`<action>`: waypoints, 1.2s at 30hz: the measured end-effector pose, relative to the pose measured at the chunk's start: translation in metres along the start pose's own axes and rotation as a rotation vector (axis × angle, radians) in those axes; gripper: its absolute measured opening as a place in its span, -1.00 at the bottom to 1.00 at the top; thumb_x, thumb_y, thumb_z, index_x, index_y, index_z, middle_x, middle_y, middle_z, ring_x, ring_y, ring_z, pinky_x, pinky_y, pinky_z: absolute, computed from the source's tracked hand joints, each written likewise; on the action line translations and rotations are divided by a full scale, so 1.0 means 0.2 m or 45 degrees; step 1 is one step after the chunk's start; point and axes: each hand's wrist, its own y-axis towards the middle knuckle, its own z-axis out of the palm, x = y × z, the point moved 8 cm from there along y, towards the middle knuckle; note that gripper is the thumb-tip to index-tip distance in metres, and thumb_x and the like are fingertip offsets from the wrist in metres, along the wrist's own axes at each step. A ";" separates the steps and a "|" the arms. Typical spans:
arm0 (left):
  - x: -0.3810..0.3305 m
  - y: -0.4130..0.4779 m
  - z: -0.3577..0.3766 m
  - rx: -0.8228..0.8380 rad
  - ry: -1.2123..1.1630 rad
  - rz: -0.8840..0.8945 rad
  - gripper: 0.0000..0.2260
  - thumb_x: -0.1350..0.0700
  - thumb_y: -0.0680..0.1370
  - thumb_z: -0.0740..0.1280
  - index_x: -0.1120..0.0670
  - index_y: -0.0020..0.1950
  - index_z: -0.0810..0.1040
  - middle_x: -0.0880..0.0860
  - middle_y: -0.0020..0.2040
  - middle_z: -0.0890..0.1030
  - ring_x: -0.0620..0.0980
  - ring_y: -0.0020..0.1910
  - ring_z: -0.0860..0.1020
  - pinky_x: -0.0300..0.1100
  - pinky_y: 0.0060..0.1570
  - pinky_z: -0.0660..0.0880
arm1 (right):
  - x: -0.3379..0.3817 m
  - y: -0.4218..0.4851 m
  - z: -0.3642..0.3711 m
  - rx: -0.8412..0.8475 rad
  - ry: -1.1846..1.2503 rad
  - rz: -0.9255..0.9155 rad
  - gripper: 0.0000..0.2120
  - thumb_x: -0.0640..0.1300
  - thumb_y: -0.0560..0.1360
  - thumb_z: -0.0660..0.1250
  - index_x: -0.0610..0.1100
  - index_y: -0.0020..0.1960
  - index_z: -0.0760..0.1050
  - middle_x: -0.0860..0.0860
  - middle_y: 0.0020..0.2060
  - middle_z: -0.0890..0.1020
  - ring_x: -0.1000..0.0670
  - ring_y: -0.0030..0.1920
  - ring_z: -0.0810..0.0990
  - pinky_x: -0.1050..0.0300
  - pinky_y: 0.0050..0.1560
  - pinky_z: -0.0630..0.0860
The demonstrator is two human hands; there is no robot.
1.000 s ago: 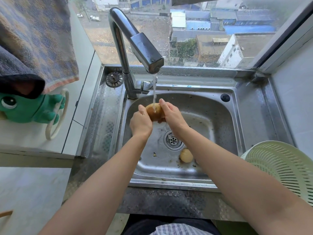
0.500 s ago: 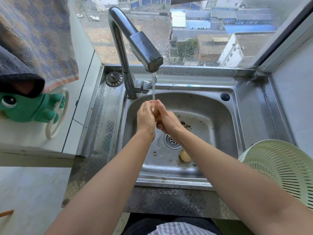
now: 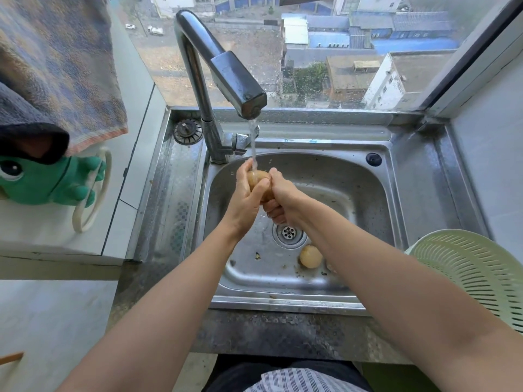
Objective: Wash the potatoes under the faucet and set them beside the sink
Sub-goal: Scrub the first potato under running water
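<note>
— So, which step?
— Washing: your left hand (image 3: 242,203) and right hand (image 3: 283,198) curl their fingers round the potato (image 3: 258,178), under the faucet (image 3: 235,80) stream.
— Next?
— Likely set it beside the sink (image 3: 283,302); the second potato (image 3: 310,256) lies below your fingers.

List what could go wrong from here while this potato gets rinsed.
1. The potato gripped between the left hand and right hand under the stream is wet; it could slip and drop into the gritty sink.
2. Loosened dirt may wash toward the drain and re-soil the second potato lying beside it.
3. The right forearm passes close to the green colander; swinging outward could knock it.
</note>
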 end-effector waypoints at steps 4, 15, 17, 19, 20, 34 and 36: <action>0.00 0.02 -0.06 -0.278 0.028 -0.027 -0.73 -0.03 0.64 0.10 0.12 0.20 0.40 0.06 -0.07 0.53 0.03 -0.10 0.50 0.05 -0.03 0.48 | 0.02 0.00 0.04 0.030 -0.025 -0.050 -0.42 0.26 0.61 -0.21 -0.06 -0.42 0.17 0.05 -0.66 0.24 0.08 -0.62 0.11 0.30 -0.59 0.06; 0.04 0.05 -0.09 -0.392 -0.114 -0.213 -0.71 -0.01 0.66 0.05 0.09 0.10 0.51 0.14 0.00 0.60 0.07 -0.05 0.55 -0.04 -0.06 0.48 | 0.03 0.02 0.04 -0.063 -0.159 -0.179 -0.34 0.32 0.59 -0.22 -0.11 -0.40 0.28 0.06 -0.65 0.31 0.09 -0.60 0.19 0.24 -0.53 0.12; 0.04 0.05 -0.06 -0.229 -0.074 -0.202 -0.70 -0.02 0.67 0.05 0.10 0.22 0.45 0.12 0.09 0.56 0.02 0.01 0.52 -0.07 -0.01 0.47 | 0.04 0.02 0.01 -0.054 -0.162 -0.253 -0.35 0.33 0.59 -0.18 -0.10 -0.34 0.36 0.06 -0.60 0.37 0.09 -0.55 0.24 0.24 -0.53 0.17; 0.06 0.05 -0.08 -0.266 -0.101 -0.241 -0.75 0.01 0.65 0.08 0.08 0.14 0.49 0.08 0.03 0.55 0.04 -0.01 0.52 -0.12 -0.12 0.47 | 0.06 0.00 0.04 0.097 -0.110 -0.341 -0.41 0.27 0.63 -0.11 -0.10 -0.21 0.47 0.03 -0.48 0.47 0.09 -0.48 0.33 0.27 -0.47 0.29; 0.08 0.06 -0.11 -0.366 -0.163 -0.296 -0.76 0.02 0.64 0.08 0.06 0.03 0.52 0.08 -0.02 0.57 0.06 -0.03 0.53 -0.13 -0.21 0.46 | 0.06 -0.02 0.07 0.219 -0.042 -0.375 -0.47 0.20 0.65 -0.07 -0.12 -0.10 0.50 0.00 -0.40 0.52 0.08 -0.42 0.37 0.26 -0.41 0.35; 0.16 -0.02 -0.08 -0.394 -0.240 -0.647 -0.65 -0.16 0.63 0.14 0.04 0.14 0.57 0.01 -0.06 0.63 -0.03 -0.03 0.56 0.01 0.00 0.43 | 0.11 0.02 -0.02 -0.031 -0.040 -0.591 -0.64 0.05 0.62 0.21 -0.16 0.29 0.33 -0.02 -0.08 0.48 0.12 -0.29 0.41 0.31 -0.36 0.35; 0.15 -0.02 -0.08 -0.377 -0.334 -0.613 -0.70 -0.15 0.59 0.24 -0.01 0.18 0.58 -0.04 -0.08 0.63 -0.04 0.02 0.57 0.05 0.04 0.43 | 0.14 0.02 -0.04 -0.017 -0.006 -0.612 -0.73 0.04 0.63 0.17 -0.14 0.19 0.40 -0.04 -0.16 0.47 0.09 -0.37 0.37 0.25 -0.42 0.31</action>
